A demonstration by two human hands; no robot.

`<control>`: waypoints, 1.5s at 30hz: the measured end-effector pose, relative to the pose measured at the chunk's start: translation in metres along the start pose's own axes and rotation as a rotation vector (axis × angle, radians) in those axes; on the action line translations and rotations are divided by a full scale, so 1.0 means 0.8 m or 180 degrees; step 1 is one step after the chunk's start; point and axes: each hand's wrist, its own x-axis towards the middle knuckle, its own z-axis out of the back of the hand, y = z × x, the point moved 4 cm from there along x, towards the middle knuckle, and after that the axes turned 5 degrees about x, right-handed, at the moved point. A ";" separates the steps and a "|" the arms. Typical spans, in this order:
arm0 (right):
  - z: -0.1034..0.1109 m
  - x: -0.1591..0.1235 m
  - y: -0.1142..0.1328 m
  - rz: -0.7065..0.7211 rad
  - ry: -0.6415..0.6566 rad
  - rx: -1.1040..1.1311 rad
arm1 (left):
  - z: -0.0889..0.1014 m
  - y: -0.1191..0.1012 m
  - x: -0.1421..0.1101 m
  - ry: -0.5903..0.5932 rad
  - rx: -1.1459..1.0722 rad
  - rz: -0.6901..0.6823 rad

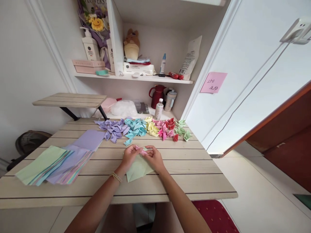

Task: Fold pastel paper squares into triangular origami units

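Between my two hands, above the table's middle, is a small folded piece of pink paper (141, 150). My left hand (131, 155) pinches its left end, and my right hand (153, 157) grips the right end; both sets of fingers are closed. Below them a light green paper sheet (138, 170) lies on the table, partly covered by my hands. Beyond my hands sit folded paper pieces in groups: purple ones (114, 129), blue ones (136, 127), yellow ones (152, 127), pink and red ones (164, 131) and green ones (183, 131).
Fanned stacks of coloured paper (58, 165) lie on the left of the slatted table (194, 181). A small raised stand (70, 100) rises at the back left. A bottle (158, 109) and a red jug (157, 97) stand behind the folded pieces, under a loaded shelf (136, 77).
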 end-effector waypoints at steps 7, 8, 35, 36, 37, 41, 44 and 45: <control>0.005 0.001 -0.003 0.0351 -0.0025 -0.0308 | 0.005 -0.001 0.001 -0.0287 0.0047 0.0157; 0.007 0.000 0.000 0.0420 -0.0029 -0.0389 | 0.006 -0.002 0.001 -0.0320 -0.0043 0.0180; 0.158 0.078 0.104 0.0820 -0.1130 -0.3821 | 0.053 -0.011 0.020 -0.0755 0.0173 -0.0225; 0.159 0.080 0.102 0.0700 -0.0968 -0.3920 | 0.056 -0.012 0.020 -0.0782 0.0200 -0.0237; 0.157 0.078 0.097 0.0646 -0.0851 -0.3961 | 0.058 -0.012 0.021 -0.0803 0.0227 -0.0253; 0.112 0.042 0.066 0.0931 -0.0494 -0.3516 | 0.063 -0.015 0.022 -0.0902 0.0278 -0.0320; 0.056 0.008 0.031 0.0937 0.0220 -0.2919 | 0.066 -0.015 0.023 -0.1008 0.0249 -0.0290; 0.042 0.000 0.020 0.0837 0.0199 -0.2780 | 0.066 -0.014 0.023 -0.1034 0.0254 -0.0271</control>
